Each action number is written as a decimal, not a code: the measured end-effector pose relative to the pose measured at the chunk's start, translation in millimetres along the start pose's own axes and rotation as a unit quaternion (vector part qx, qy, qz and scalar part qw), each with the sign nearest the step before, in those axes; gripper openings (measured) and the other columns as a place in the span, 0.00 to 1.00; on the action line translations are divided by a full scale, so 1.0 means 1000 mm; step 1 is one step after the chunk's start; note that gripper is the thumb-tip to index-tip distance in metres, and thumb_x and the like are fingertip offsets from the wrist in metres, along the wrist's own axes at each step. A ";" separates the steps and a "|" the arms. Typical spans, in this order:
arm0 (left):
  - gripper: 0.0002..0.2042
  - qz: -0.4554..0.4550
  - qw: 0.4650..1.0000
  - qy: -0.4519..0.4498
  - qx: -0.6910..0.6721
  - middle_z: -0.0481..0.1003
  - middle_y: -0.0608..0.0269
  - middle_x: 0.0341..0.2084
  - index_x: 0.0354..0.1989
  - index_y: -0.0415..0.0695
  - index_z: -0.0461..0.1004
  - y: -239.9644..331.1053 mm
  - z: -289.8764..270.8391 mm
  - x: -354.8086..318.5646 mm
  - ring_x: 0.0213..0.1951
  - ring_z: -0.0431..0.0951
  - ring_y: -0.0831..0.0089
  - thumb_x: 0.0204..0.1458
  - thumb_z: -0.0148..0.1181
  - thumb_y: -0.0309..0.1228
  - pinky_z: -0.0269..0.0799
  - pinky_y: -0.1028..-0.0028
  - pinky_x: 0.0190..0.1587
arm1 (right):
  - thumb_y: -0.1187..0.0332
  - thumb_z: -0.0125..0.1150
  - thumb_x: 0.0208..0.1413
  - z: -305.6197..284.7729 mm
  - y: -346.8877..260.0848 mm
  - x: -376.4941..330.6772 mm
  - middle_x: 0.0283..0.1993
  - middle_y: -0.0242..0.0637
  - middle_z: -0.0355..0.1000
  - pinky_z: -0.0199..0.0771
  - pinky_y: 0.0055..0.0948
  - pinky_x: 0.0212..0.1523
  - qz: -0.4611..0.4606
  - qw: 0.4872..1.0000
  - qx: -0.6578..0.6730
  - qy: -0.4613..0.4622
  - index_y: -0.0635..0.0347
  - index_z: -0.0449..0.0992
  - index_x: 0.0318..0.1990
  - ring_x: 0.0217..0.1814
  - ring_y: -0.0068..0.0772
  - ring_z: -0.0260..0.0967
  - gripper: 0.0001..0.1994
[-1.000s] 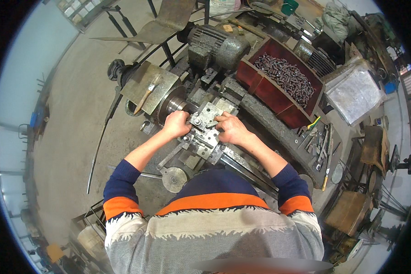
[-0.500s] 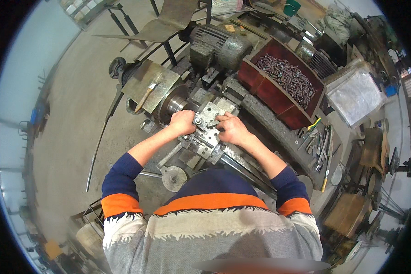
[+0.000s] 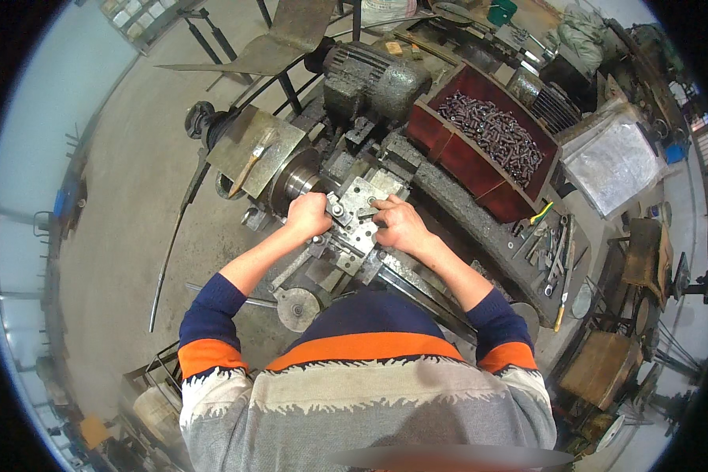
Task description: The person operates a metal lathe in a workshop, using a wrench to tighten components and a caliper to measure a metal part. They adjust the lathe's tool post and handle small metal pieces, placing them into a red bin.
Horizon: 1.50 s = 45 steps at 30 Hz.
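Head view: curled left hand [image 3: 308, 216] and bent-fingered right hand [image 3: 402, 224] flank a metal block [image 3: 359, 193] on the machine [image 3: 232, 149], either grip's hold impossible to tell; beyond, a motor [image 3: 385, 77] and red bin [image 3: 444, 160] of metal pieces [image 3: 495, 135] crowd the far side.

White sack [image 3: 387, 11] at back, left of green bucket [image 3: 501, 12]

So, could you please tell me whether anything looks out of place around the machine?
One thing looks mildly odd: a flat brush with a wooden handle lies slantwise atop the grey metal machine housing, near the round steel chuck, where it might get knocked off.
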State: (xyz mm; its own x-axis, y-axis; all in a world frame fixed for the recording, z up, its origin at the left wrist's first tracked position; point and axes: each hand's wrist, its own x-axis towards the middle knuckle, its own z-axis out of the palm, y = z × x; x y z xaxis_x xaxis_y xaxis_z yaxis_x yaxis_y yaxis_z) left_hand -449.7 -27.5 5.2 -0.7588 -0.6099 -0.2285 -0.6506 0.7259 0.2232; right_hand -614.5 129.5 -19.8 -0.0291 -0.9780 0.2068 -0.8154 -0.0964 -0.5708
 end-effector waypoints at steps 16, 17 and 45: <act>0.09 -0.001 0.991 0.050 -0.125 0.73 0.38 0.25 0.24 0.33 0.73 -0.011 -0.008 -0.007 0.33 0.75 0.46 0.36 0.56 0.28 0.71 0.55 0.39 | 0.72 0.59 0.28 -0.007 -0.001 -0.016 0.40 0.39 0.72 0.69 0.34 0.38 0.040 0.996 0.049 0.056 0.64 0.77 0.27 0.36 0.42 0.64 0.12; 0.09 0.000 0.989 0.054 -0.139 0.73 0.37 0.25 0.24 0.33 0.73 -0.013 -0.011 -0.008 0.33 0.75 0.45 0.36 0.57 0.28 0.71 0.55 0.39 | 0.72 0.58 0.29 -0.008 -0.001 -0.018 0.41 0.40 0.72 0.69 0.34 0.38 0.042 0.995 0.061 0.068 0.64 0.78 0.28 0.37 0.42 0.65 0.12; 0.06 0.227 0.789 -0.403 -0.404 0.76 0.61 0.20 0.31 0.38 0.73 0.193 -0.025 0.026 0.11 0.62 0.85 0.47 0.61 0.26 0.51 0.82 0.11 | 0.73 0.47 0.40 -0.056 -0.047 -0.234 0.44 0.48 0.71 0.67 0.29 0.43 0.200 0.637 0.603 0.436 0.76 0.75 0.40 0.41 0.32 0.66 0.19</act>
State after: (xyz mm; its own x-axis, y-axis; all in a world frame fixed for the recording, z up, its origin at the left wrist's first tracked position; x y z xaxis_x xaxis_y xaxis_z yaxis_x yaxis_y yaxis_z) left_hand -596.2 88.7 65.6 -0.8656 0.2913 -0.4072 -0.3714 0.1720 0.9124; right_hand -601.8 373.5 3.3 -0.8342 -0.5449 -0.0850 0.3807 -0.4576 -0.8035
